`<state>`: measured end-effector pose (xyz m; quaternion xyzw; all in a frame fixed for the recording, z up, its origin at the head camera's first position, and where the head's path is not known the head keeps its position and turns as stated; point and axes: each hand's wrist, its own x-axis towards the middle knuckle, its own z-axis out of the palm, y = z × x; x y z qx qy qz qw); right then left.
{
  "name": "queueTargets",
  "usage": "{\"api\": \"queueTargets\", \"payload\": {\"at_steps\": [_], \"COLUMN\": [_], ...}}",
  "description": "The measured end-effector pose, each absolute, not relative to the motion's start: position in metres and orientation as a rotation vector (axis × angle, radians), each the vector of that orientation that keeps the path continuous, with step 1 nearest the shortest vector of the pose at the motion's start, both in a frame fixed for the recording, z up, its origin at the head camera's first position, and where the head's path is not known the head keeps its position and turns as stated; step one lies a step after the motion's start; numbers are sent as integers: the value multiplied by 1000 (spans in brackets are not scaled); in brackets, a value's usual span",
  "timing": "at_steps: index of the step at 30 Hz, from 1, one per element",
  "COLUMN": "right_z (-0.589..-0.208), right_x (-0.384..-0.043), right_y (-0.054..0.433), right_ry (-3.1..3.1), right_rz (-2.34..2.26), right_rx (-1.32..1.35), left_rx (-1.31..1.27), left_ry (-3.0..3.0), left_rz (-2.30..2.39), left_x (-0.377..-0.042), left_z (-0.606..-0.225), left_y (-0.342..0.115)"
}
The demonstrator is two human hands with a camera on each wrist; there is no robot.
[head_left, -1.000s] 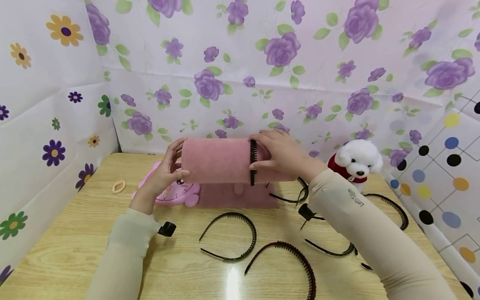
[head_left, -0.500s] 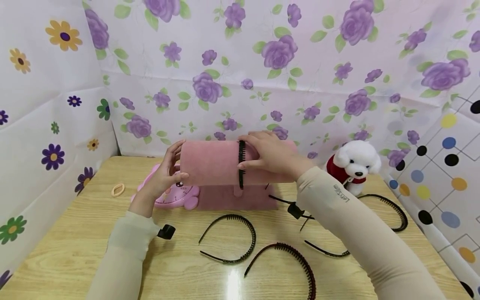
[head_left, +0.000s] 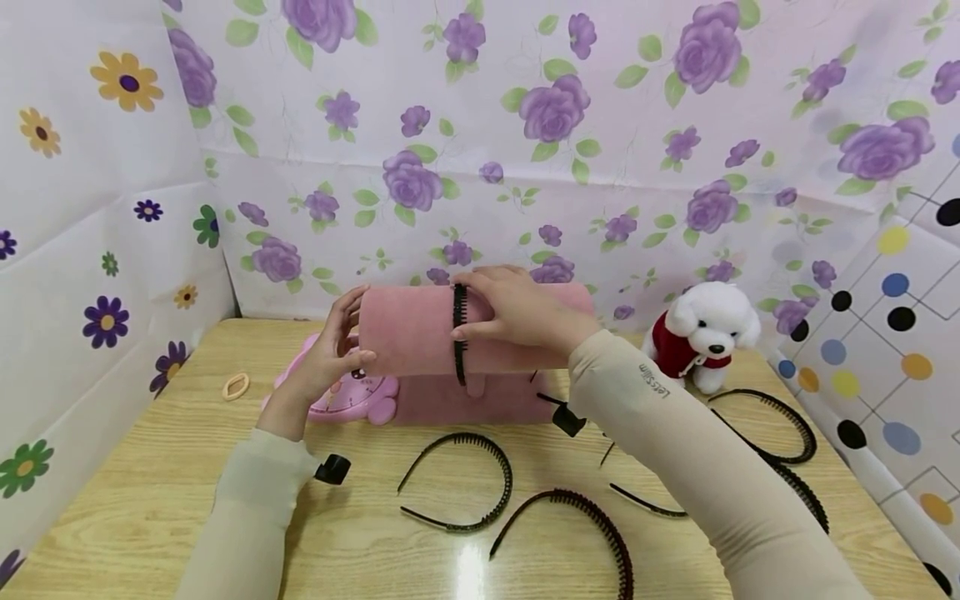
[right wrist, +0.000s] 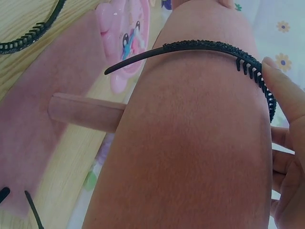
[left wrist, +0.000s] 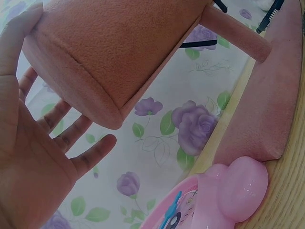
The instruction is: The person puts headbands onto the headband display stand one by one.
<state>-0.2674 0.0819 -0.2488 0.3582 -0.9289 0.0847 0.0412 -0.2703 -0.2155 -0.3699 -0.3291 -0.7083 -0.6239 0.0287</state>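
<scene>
A pink velvety headband stand [head_left: 408, 329] has a thick horizontal roll on a short post above a flat base. My left hand [head_left: 327, 348] holds the roll's left end, thumb in front and fingers spread around the end face, as the left wrist view shows [left wrist: 43, 138]. A black toothed headband [head_left: 460, 350] arches over the roll near its middle. My right hand [head_left: 517, 310] grips this headband from the right, thumb on its near side and fingers over the top. In the right wrist view, one tip of the headband [right wrist: 205, 45] sticks out past the roll.
A pink cartoon clock [head_left: 348, 396] stands behind my left wrist. Several more headbands lie about, including a black one [head_left: 506, 475] and a dark red one [head_left: 600, 517]. A white plush dog [head_left: 716, 321] sits at right. A beige hair tie [head_left: 236, 386] lies at left.
My right hand has slid the black headband leftward along the roll, from near its right part to about the middle. The left hand stays at the roll's left end.
</scene>
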Motion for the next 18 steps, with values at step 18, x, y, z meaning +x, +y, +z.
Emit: {"api": "queueTargets", "payload": {"at_steps": [18], "right_z": [-247], "right_x": [-269], "right_y": [56], "right_ry": [-2864], "right_rz": [226], "right_rx": [1126], "left_rx": [-1048], "left_ry": [-2151], "left_rz": [-1929], "left_x": [-270], "left_z": [-371], "left_y": [-215]}}
